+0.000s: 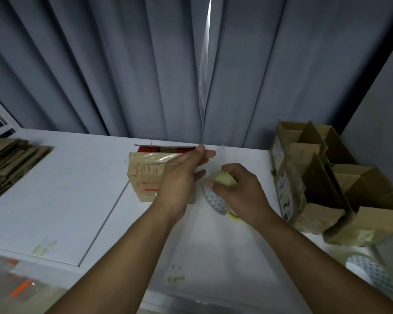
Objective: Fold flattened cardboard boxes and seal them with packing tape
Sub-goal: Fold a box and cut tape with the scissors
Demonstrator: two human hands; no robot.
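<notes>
Tape roll (216, 197) gripped by right fingers (230, 169); left fingers (204, 154) straight (by box (145, 177)).

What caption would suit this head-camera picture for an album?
A person's right hand grips a tape roll, left hand at a cardboard box.

Red print on the box (143, 177) — blurred, nothing legible.

the left forearm (127, 252) and the right forearm (304, 250) are bare the whole way from the view's bottom edge to the wrists, lean and smooth. both wrists are narrow and uncovered. the left grip (179, 177) shows its back, knuckles faintly ridged, fingertips blurred. the right grip (238, 189) shows a short, trimmed thumbnail and rounded knuckles.
</notes>
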